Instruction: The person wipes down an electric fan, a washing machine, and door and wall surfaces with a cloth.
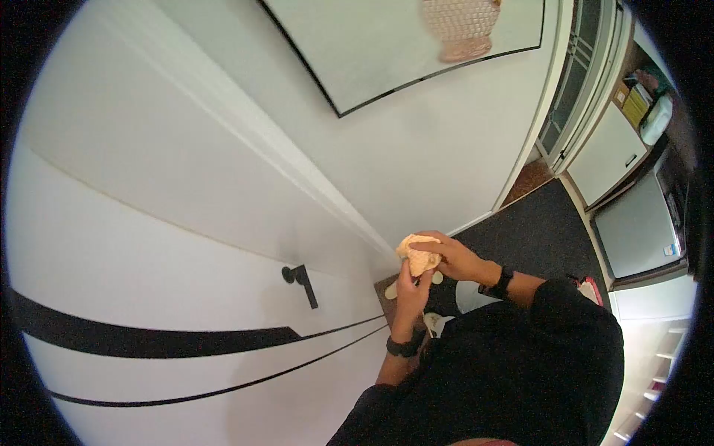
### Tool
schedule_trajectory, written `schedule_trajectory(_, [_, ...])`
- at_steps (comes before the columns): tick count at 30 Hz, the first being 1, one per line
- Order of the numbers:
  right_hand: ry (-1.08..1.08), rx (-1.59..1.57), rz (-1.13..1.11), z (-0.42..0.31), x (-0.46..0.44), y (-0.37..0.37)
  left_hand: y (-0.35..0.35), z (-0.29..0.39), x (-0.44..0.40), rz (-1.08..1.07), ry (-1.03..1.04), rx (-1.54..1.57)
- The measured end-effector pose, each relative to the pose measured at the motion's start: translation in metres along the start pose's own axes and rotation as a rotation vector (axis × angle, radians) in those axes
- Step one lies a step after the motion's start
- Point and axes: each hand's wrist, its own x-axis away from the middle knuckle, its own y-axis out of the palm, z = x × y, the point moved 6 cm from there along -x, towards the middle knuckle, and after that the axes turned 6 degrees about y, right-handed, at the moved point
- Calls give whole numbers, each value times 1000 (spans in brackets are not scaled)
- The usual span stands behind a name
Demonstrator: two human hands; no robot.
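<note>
Person is wearing a black top (513, 364). Left hand (413, 288) and right hand (457, 257) are pinching a crumpled pale-orange cloth (422, 259) between them, above a dark mat (520, 238). Beyond, a black handle (303, 282) is jutting from a white door (178, 279); a framed picture (387, 52) is hanging on the wall (446, 141).
</note>
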Motion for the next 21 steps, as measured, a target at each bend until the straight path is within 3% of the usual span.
schedule_trajectory(2, [-85,61,109,10,1,-21,11,-8,-15,-89,44,-13])
schedule_trajectory(5, [-168,93,252,17,0,-58,31,14,-40,-23,178,133])
schedule_trajectory(9, [-326,219,315,31,-11,-131,84,68,-85,-5,226,-6])
schedule_trajectory(13, [-404,238,327,50,-44,-187,123,76,-146,116,318,-371])
schedule_trajectory(17, [-425,308,417,78,-68,-259,184,91,-219,232,440,-398])
schedule_trajectory(21, [-425,481,616,120,-79,-353,270,122,-291,182,618,-405])
